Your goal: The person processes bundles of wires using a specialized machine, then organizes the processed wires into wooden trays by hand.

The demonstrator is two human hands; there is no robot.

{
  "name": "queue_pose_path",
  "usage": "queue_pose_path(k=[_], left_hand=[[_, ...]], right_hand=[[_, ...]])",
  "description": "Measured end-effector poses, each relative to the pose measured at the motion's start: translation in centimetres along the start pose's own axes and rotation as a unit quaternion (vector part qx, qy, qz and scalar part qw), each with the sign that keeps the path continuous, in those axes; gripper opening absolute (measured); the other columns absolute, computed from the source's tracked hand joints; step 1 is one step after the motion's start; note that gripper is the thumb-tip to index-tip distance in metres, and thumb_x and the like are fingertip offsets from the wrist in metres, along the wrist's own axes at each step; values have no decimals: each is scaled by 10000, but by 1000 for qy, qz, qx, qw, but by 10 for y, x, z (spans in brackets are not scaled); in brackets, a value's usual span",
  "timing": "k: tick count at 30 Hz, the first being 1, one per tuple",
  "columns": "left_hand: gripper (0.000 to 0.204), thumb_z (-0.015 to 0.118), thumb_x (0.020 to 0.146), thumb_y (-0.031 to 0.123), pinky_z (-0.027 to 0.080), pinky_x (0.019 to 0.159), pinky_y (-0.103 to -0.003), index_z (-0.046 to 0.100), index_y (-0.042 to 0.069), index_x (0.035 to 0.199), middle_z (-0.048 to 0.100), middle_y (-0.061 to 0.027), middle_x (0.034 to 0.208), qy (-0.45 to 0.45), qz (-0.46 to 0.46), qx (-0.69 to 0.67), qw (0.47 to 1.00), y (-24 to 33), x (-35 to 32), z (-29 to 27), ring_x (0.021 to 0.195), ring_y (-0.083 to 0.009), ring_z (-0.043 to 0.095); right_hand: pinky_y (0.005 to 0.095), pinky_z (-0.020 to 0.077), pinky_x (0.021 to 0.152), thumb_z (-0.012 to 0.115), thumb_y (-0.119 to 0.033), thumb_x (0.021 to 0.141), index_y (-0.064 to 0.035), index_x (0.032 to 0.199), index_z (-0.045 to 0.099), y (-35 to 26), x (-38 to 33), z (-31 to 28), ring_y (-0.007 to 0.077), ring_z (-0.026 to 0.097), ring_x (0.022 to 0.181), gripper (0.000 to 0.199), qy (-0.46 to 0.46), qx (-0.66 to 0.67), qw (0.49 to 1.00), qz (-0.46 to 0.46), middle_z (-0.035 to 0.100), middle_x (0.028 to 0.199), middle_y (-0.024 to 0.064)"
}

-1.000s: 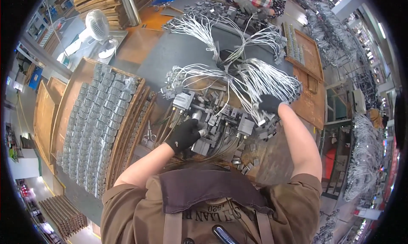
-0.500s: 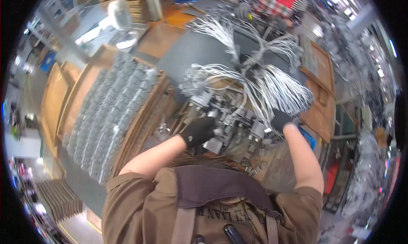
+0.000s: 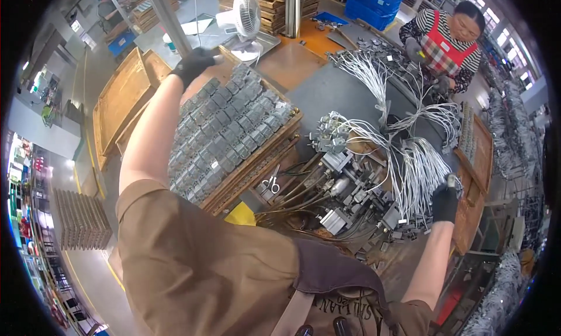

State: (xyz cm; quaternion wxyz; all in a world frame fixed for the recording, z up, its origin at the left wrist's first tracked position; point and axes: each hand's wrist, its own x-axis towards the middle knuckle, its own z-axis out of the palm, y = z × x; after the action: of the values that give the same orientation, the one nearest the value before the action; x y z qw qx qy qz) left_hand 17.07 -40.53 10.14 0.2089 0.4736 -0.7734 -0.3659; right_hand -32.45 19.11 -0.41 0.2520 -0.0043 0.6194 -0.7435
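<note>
My left hand (image 3: 197,66), in a black glove with bare fingertips, is stretched out over the far left end of a wooden tray (image 3: 266,152). Rows of grey metal and plastic parts (image 3: 216,131) fill that tray. Most of its fingers are turned away, so I cannot see whether it holds anything. Over on the right, my right hand (image 3: 444,202), gloved the same way, is closed beside the outer ends of a bundle of white cables (image 3: 416,175); whatever its fingers hold is too small to name. Between my arms is a metal fixture (image 3: 345,190) with cylinders and hoses.
Scissors (image 3: 271,185) lie between tray and fixture. A white fan (image 3: 246,14) stands beyond the tray. Across the grey table (image 3: 327,90), a person in a red checked apron (image 3: 447,49) handles parts. Wooden trays (image 3: 476,160) line the right; an empty-looking one (image 3: 125,96) leans left.
My left hand has left the fixture and swung far out to the left over the tray. My right hand has shifted right along the cable ends. My body and view have turned left.
</note>
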Motion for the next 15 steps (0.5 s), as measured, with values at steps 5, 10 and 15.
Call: queue_pose_path(k=[5, 10, 15], left_hand=[[717, 691, 749, 526, 454, 864, -397, 538, 99, 1305, 570, -141, 1178, -89, -142, -29, 985, -87, 21, -10, 1104, -243, 518], [451, 644, 815, 408, 455, 800, -325, 652, 109, 1152, 631, -87, 1041, -129, -176, -6, 976, -114, 26, 1, 947, -189, 562], [187, 599, 865, 278, 459, 659, -336, 621, 167, 1014, 621, -20, 893, -57, -100, -146, 983, -98, 24, -3, 781, -154, 573]], right_hand=[[319, 459, 639, 497, -273, 964, -43, 1105, 606, 5, 26, 76, 241, 561, 665, 291, 98, -35, 948, -301, 601, 781, 59], [363, 488, 847, 499, -289, 916, -77, 1102, 615, 54, -45, 166, 259, 615, 949, 305, -394, -651, 642, -96, 635, 1046, 131], [443, 494, 794, 545, -374, 837, -137, 934, 701, 42, -113, 206, 312, 648, 936, 299, -419, -824, 356, -139, 679, 964, 146]])
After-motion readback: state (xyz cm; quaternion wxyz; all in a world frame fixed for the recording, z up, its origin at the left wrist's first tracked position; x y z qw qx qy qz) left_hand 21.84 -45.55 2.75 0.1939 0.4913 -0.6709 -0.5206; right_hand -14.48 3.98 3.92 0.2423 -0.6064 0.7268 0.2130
